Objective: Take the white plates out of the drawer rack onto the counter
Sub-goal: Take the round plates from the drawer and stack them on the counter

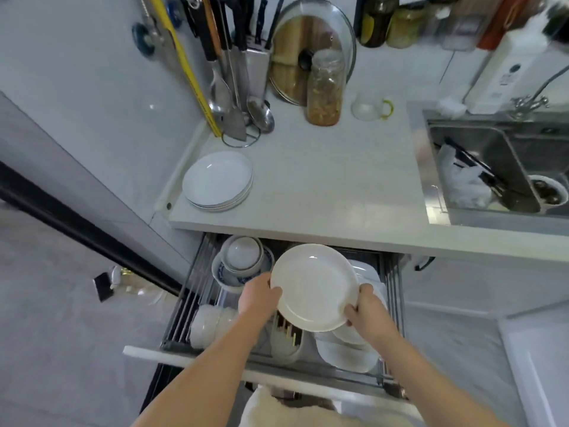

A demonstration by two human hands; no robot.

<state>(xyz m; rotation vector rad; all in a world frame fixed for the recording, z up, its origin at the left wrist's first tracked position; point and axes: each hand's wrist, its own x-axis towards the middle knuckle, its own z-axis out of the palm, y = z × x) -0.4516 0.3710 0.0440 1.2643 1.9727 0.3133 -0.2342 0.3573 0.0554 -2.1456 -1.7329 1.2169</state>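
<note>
1. A small kitchen corner with pale walls and a white counter (323, 186) that runs from the left wall to a steel sink (480, 167) on the right.
2. At the back of the counter stand a utensil holder (243, 72) with knives and ladles, a glass lid (311, 47) leaning against the wall, a tall jar (325, 87) just in front of it, and a small glass cup (369, 106) with a yellow handle.
3. A stack of white plates (218, 180) rests on the counter near its left front corner.
4. Below the counter edge a drawer rack (191, 303) is pulled out; it holds nested bowls (243, 257) at the back left, more white bowls (209, 325) at the front left, and further white plates (345, 352) standing at the right.
5. A white plate (314, 286) is held above the rack, tilted toward the camera, clear of the counter.
6. The left hand (258, 295) grips the plate's left rim, thumb on its face.
7. The right hand (366, 309) grips the lower right rim, fingers curled round the edge.
8. The floor (46, 334) to the left is grey.
</note>
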